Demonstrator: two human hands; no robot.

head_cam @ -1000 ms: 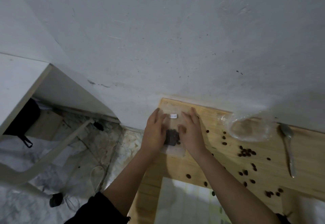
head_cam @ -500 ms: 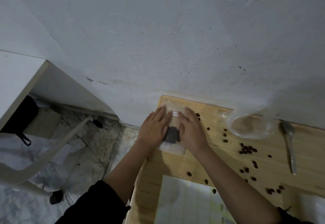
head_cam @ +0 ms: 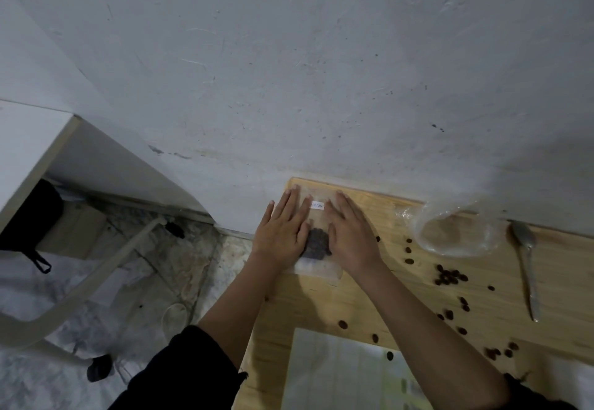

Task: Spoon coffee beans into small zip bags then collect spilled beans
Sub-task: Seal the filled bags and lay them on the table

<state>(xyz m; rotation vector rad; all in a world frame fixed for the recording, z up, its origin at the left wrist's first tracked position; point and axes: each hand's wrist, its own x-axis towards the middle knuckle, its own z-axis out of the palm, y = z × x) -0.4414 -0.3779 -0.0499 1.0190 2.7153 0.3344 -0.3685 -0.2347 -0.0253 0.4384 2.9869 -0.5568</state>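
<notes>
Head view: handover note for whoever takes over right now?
Left hand: flat, fingers straight, pressing the zip bag onto the table.
Right hand: the same, on the bag's other side.
Bagged beans sit bunched between the hands. Spoon lies on the table to the right, beside a large clear bag.
Done: this zip bag holds beans; whether its zip is closed cannot be told.
Left: loose beans lie scattered over the table, not yet collected.
</notes>
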